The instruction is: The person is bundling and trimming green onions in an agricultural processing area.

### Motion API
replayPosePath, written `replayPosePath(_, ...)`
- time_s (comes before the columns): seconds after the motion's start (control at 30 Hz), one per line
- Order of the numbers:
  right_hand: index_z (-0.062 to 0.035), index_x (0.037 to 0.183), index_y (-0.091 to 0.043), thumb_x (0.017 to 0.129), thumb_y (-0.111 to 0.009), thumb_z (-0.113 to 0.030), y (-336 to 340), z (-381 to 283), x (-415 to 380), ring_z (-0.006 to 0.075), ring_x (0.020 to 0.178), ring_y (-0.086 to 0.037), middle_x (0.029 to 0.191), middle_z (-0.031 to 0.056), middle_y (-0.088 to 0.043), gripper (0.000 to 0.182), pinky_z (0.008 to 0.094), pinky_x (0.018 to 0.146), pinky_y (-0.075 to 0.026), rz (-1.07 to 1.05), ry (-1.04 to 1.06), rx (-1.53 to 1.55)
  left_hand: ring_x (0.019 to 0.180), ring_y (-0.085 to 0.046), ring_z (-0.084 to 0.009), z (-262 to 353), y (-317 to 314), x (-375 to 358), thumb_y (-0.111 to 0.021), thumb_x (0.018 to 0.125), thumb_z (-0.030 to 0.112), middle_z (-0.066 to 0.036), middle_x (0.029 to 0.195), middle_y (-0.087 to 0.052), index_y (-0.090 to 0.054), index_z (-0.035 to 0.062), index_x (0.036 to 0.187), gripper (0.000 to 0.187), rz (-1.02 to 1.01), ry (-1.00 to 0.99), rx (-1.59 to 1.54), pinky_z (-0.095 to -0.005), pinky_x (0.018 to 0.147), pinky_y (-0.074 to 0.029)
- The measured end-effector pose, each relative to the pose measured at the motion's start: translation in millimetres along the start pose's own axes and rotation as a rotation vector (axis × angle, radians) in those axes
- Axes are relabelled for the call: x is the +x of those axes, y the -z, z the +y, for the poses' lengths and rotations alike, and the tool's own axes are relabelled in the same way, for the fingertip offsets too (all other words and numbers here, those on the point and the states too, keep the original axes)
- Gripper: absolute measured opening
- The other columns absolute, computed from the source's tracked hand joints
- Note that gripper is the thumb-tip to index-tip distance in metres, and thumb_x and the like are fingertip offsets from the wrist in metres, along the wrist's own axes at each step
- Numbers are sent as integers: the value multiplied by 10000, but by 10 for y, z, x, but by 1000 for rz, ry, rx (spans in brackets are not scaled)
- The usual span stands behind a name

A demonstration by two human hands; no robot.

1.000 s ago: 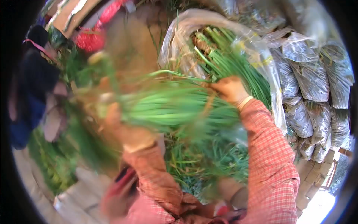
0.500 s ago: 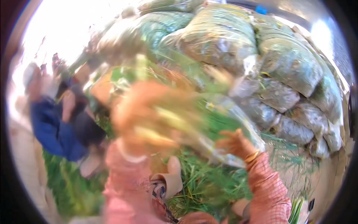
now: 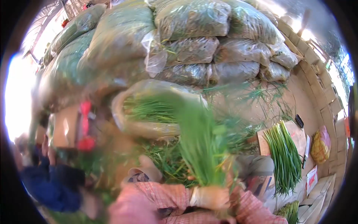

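A bundle of long green chives (image 3: 201, 142), smeared by motion, stands upright over my lap, leaves fanning upward. My left hand (image 3: 213, 197), below a pink checked sleeve, is at the bundle's lower end and grips it; its fingers are mostly hidden. Close by on the other side is my right hand (image 3: 234, 191), at the bundle's base, too blurred to show its fingers. Beyond the bundle lies an open clear plastic bag (image 3: 119, 112) with more chives inside. Loose green leaves (image 3: 167, 160) cover the ground before me.
Filled plastic sacks (image 3: 194, 20) are stacked at the back. Trimmed chives (image 3: 283, 160) lie on cardboard (image 3: 264, 143) at the right, near a yellow-pink bag (image 3: 320, 145). A person in dark blue (image 3: 52, 186) sits at the left, near a cardboard box (image 3: 65, 127).
My view has turned to the right. My left hand has come from the left to my lap with the chives. My right hand, earlier spread over the bag, has drawn back to the bundle.
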State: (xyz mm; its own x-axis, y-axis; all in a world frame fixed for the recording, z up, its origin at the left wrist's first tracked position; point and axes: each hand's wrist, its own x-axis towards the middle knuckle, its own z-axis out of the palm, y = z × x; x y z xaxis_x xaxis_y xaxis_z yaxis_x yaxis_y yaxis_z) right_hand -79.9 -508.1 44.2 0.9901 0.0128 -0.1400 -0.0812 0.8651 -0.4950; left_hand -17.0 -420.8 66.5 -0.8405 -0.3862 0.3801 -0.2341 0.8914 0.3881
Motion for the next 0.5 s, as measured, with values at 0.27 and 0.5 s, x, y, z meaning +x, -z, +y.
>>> replayPosePath(0.27,31,1255,-384,758,-639,-319,-26,196,-475,237,894,-569,1133,160,-522,659,367,776,-484,-51,45,287,944,-542,-280,150,-394,248,-544,719,151,-158,961,-562,-568,45,1001,302,276,-11,209,-352,787,-459)
replayPosePath(0.5,31,1230,-443,802,-598,-294,297,-277,-517,194,872,-580,989,133,-585,560,319,774,-477,125,223,-294,1177,-434,-296,660,847,-80,-614,718,173,-185,1264,-441,-439,18,1266,596,257,515,-8,-394,961,-383)
